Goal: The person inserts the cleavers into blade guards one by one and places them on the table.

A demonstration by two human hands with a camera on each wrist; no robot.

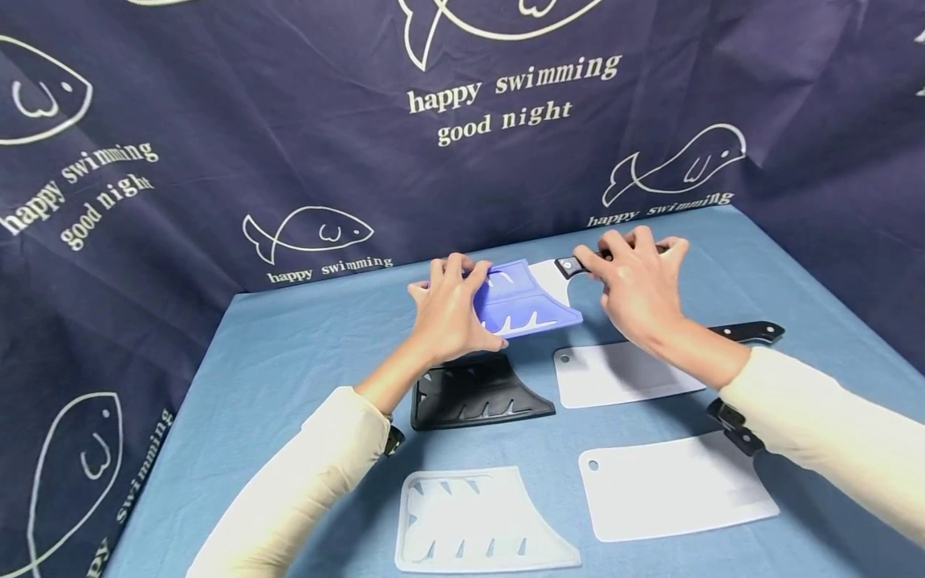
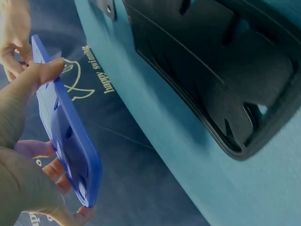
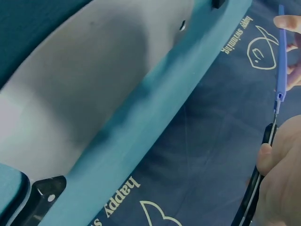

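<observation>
Head view | left hand (image 1: 450, 309) grips a blue blade cover (image 1: 522, 311) | right hand (image 1: 641, 281) grips the black handle (image 1: 569, 267) of a cleaver (image 1: 552, 281) sitting partly inside that cover | both over the surface's (image 1: 311, 353) far part (a black cover (image 1: 477, 393) lies nearer the wearer)

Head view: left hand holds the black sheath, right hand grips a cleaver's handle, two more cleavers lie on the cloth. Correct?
One error: the sheath in the left hand is the blue sheath, not black, as the head view shows. The rest stands: the right hand grips a cleaver's handle, and two more cleavers lie on the cloth.
</observation>
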